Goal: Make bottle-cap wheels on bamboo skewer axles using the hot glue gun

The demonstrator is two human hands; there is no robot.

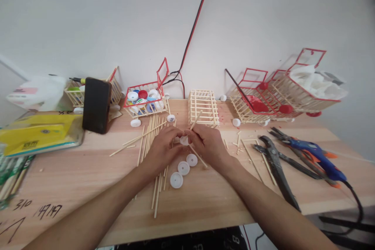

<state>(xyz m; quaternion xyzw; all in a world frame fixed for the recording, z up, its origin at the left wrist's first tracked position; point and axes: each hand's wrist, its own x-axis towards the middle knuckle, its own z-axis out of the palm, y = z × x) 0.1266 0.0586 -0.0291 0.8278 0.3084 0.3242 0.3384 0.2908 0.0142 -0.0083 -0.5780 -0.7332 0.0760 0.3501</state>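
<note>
My left hand [164,146] pinches a white bottle cap [184,140] at its edge. Close against the cap, my right hand [209,144] is closed around a thin wooden stick [200,158], which slants out above and below the fingers. Whether stick and cap touch is hidden by the fingertips. Just below the hands, three white caps [183,168] lie in a slanting row on the table. A bunch of long wooden sticks [158,191] spreads under and beside my left hand. Behind my hands stands a stick-built basket frame [203,105].
Small stick carts stand along the wall, one full of bottle caps [142,94]. A phone [96,105] leans at left near a yellow packet [41,133]. At right lie pliers [277,168] and a blue glue gun [319,160] with its cord. Stick scraps [238,144] litter the tabletop.
</note>
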